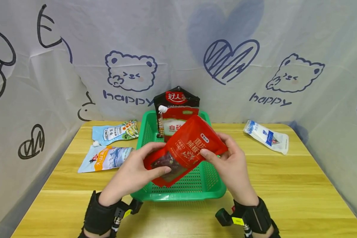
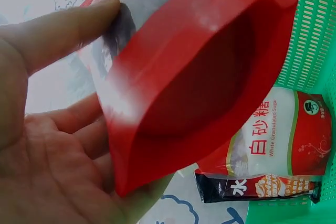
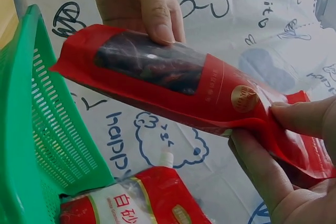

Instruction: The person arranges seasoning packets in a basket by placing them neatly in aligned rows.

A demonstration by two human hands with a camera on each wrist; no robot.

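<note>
A red pouch of dried chilies [image 1: 182,150] is held tilted between both hands, above the green basket [image 1: 178,197]. My left hand [image 1: 138,167] grips its lower left end, thumb across the clear window. At the upper right end, my right hand [image 1: 232,165] pinches the pouch between thumb and fingers. Dark chilies show through the window in the right wrist view, and the pouch's bottom fold [image 2: 202,85] faces the left wrist camera. Inside the basket, a red and white bag of white granulated sugar [image 1: 172,125] stands in front of a black packet [image 1: 178,96].
Left of the basket lie a light blue Heinz pouch [image 1: 114,132] and a blue, white and orange bag [image 1: 105,158]. A white and blue packet [image 1: 267,137] lies on the wooden table [image 1: 297,185] to the right. A drawn-on cloth [image 1: 178,43] hangs behind.
</note>
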